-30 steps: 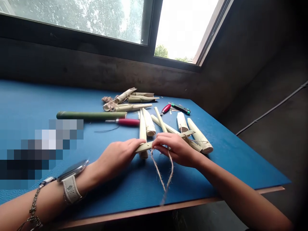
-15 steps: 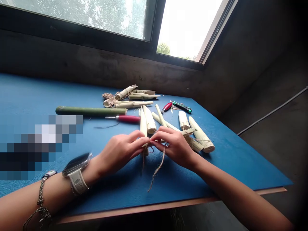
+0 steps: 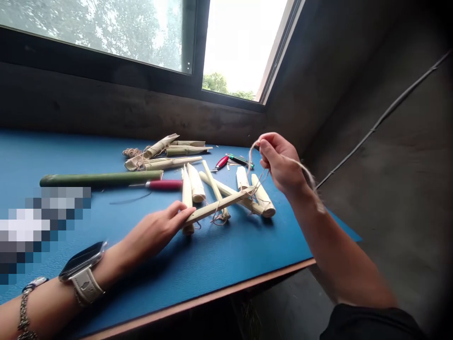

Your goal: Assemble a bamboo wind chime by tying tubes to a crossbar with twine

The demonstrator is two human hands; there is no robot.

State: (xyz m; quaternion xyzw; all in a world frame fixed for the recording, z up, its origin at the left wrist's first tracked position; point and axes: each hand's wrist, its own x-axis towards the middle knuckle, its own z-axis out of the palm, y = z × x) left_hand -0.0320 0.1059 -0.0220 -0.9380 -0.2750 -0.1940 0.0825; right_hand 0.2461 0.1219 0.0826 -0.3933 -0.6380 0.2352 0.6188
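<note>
My left hand [image 3: 152,231] grips the near end of a pale bamboo strip [image 3: 215,207], which lies slanted across several cut bamboo pieces [image 3: 196,183]. My right hand [image 3: 279,159] is raised above the far corner of the blue table, away from the strip. Its fingers pinch a length of jute twine [image 3: 255,160]. That twine hangs down to the strip's far end, where loose loops wrap the crossing pieces. A second twine tangle [image 3: 220,217] sits under the strip's middle.
Behind the hands lie a green bamboo pole [image 3: 101,178], a red-handled knife [image 3: 164,184], a red folding knife [image 3: 222,162], and a green utility cutter [image 3: 240,160]. Tied bamboo bundles [image 3: 163,163] and a twine wad [image 3: 131,152] sit farther back, beneath a window.
My right hand has lifted up and to the right, drawing the twine taut away from the strip. My left hand has opened slightly and stays at the strip's end. The whole view has swung.
</note>
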